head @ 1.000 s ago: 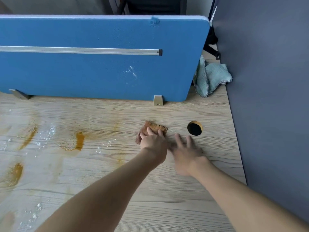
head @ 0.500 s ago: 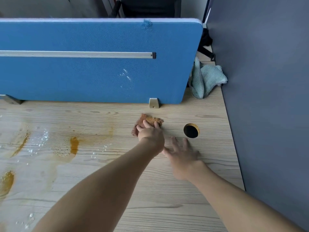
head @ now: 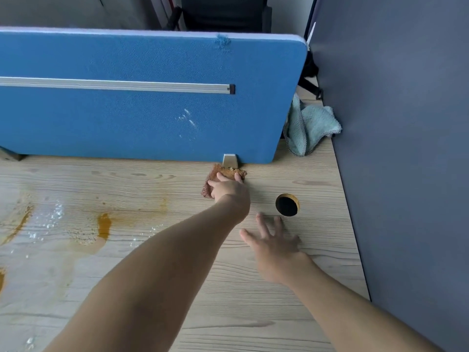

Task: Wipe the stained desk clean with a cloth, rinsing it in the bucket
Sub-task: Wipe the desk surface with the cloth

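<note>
The left hand [head: 229, 190] is laid flat, fingers extended, on the brown cloth [head: 228, 170], which is pressed against the worktop [head: 253, 313]. The cloth is located near the far edge of the worktop; its far edge touches the metal foot [head: 230, 160] of the blue partition [head: 152, 118], at 12 o'clock of the left hand. The right hand [head: 275, 246] is positioned at 5 o'clock of the left hand, fingers straight and spread wide, with nothing held; whether the worktop is touched cannot be determined. A round cable hole [head: 287, 205] is located just beyond the right fingertips, at 3 o'clock of the left hand. Orange stains [head: 104, 224] and white specks [head: 54, 217] are spread across the worktop toward 8 o'clock of the left hand, well apart from the cloth. A crumpled teal cloth [head: 309, 125] is seen at 2 o'clock, lying on the worktop between the end of the partition and the grey wall panel [head: 406, 123]. An aluminium rail [head: 114, 85] is fixed horizontally across the partition.
</note>
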### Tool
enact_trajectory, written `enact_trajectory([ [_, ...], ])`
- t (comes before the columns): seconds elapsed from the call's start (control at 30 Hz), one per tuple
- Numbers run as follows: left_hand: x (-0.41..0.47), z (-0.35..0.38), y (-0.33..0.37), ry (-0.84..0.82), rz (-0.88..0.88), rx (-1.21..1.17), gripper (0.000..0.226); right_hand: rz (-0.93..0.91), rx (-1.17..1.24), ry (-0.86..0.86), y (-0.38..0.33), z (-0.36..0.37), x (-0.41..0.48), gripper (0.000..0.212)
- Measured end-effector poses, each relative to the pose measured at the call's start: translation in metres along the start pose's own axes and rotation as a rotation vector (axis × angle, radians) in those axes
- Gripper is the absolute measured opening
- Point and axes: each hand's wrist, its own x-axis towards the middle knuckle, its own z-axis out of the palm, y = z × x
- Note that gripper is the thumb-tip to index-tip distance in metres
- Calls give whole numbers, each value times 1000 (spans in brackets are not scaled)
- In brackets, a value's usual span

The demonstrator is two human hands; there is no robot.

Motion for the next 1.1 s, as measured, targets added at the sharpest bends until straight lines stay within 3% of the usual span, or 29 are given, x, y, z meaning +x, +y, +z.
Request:
enact_trajectory([
  [0.17,-21,-1,-20,-6,66,-23,74,-18,-3,-3,2,-1,-3,89],
  [0.37,-37,30,-56,-35,29,-52,77,-32,-41,14,-7,-15,3,72],
  [0.53,-23,32,-92,20,-22,-17,78,-67,9,-40,-42,-12,14,79],
  [0.83,-49,45,-93,-44,-7,-60,82,-38,-4,-66,-47,-13,21,80],
  [1.1,-59,42,-83,-68,-95,-91,83,-36,-39,-65,-46,-11,23,82],
])
